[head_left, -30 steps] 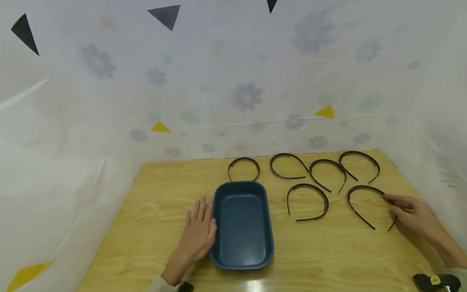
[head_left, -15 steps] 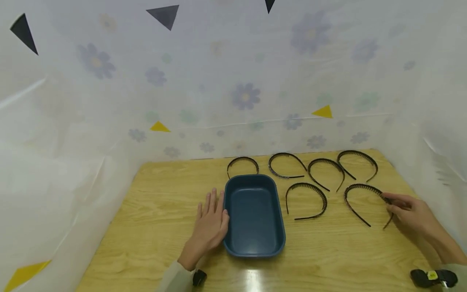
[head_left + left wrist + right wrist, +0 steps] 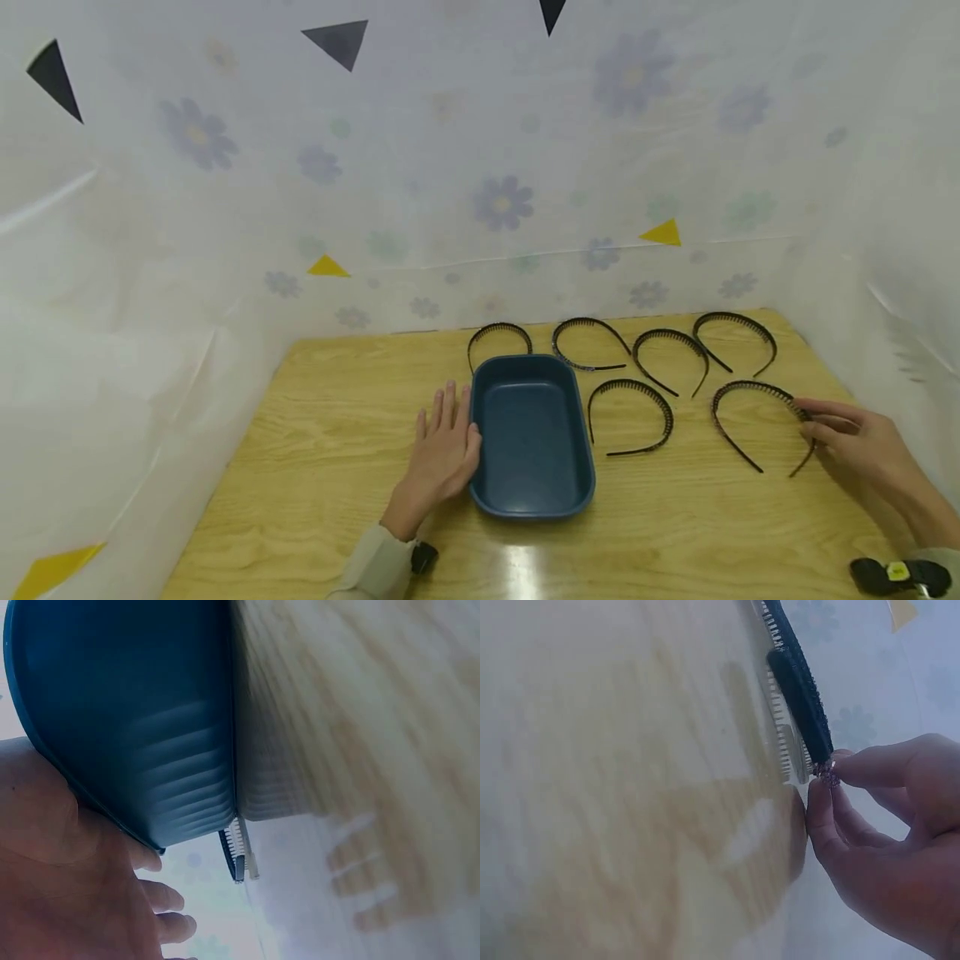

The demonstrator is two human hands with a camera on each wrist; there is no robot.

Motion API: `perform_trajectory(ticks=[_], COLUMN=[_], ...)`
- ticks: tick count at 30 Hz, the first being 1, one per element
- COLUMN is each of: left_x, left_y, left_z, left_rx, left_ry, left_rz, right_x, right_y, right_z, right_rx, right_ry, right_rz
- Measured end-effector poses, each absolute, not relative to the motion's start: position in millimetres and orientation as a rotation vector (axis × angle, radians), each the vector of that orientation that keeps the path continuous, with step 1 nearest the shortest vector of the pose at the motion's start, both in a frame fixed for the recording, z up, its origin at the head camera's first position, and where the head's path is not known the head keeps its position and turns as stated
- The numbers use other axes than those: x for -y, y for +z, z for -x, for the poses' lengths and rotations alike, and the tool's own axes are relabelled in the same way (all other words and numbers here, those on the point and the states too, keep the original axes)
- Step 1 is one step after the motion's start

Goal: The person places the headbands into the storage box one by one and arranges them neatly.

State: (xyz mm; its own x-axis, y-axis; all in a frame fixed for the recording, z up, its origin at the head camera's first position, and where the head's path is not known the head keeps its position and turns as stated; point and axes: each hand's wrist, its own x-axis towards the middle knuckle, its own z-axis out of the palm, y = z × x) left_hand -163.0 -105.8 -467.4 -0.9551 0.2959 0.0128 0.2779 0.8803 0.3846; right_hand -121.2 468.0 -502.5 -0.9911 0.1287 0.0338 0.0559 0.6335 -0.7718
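— At the right side of a wooden table (image 3: pixel 330 433), a person's right hand (image 3: pixel 873 450) pinches a black band (image 3: pixel 747 384) between thumb and fingers.
— And the left hand (image 3: pixel 441 454)?
— Well apart from the right, fingers straight, resting against the left side of a blue tray (image 3: pixel 532 442).
— Where exactly is the pinched band?
— Right of the tray and apart from it, gripped along its right leg. Whether all of it touches the wood, I cannot tell. Five other bands (image 3: pixel 670 332) are on the table, one partly hidden behind the tray's far end.
— Which step does this look like?
— The grasp of a single band, I judge, with the tray steadied alongside.
— And the next move?
— It seems to call for a secure pinch, then a lift that avoids the neighbouring bands.
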Motion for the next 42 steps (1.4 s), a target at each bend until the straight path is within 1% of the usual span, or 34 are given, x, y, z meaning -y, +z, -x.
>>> perform_trajectory(ticks=[11, 22, 31, 36, 42], left_x=[104, 105, 110, 112, 112], left_y=[-470, -468, -466, -465, -464], left_z=[162, 160, 167, 169, 169], left_rx=[-2.999, -3.003, -2.998, -3.008, -3.028], left_ry=[0.637, 0.638, 0.592, 0.578, 0.540], left_rz=[-0.499, -0.488, -0.518, -0.556, -0.579], right_x=[-469, -462, -449, -437, -418], right_y=[-504, -502, -490, -480, -468], right_z=[117, 114, 115, 117, 120], right_rx=[2.630, 2.584, 2.494, 2.502, 2.478], right_ry=[1.486, 1.511, 1.457, 1.346, 1.392], right_rz=[0.092, 0.185, 0.040, 0.057, 0.053])
